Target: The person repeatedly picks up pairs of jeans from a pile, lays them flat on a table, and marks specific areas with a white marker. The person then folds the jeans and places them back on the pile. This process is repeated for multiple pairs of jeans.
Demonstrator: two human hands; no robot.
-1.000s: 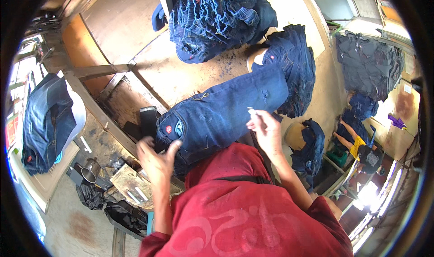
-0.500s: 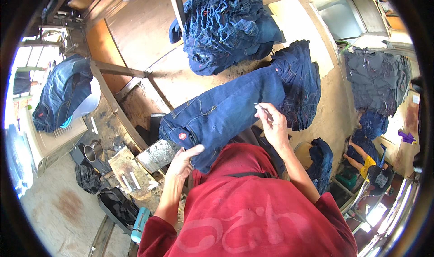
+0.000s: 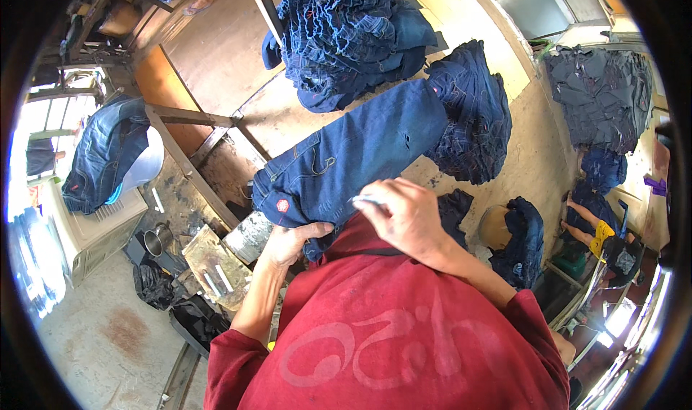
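Dark blue jeans [image 3: 360,140] stretch across in front of me, with small worn marks near the far end. A red and white badge [image 3: 282,205] sits at their near left end. My left hand [image 3: 292,244] grips the edge beside the badge, thumb on top and the other fingers hidden beneath the cloth. My right hand [image 3: 404,215] is closed in a pinch above the near edge of the jeans. From its fingertips sticks out a small pale stick [image 3: 358,199], mostly covered by the fingers.
Beyond the jeans rises a big heap of denim [image 3: 339,35], with another denim pile [image 3: 472,114] to its right. Dark grey garments [image 3: 598,96] lie far right. On the left are a metal mug [image 3: 156,239], a stained board [image 3: 209,255] with white sticks, and draped jeans [image 3: 108,154].
My right hand has moved left and nearer to me, from over the middle of the jeans towards my left hand. My left hand still grips the jeans. The whole view has shifted slightly.
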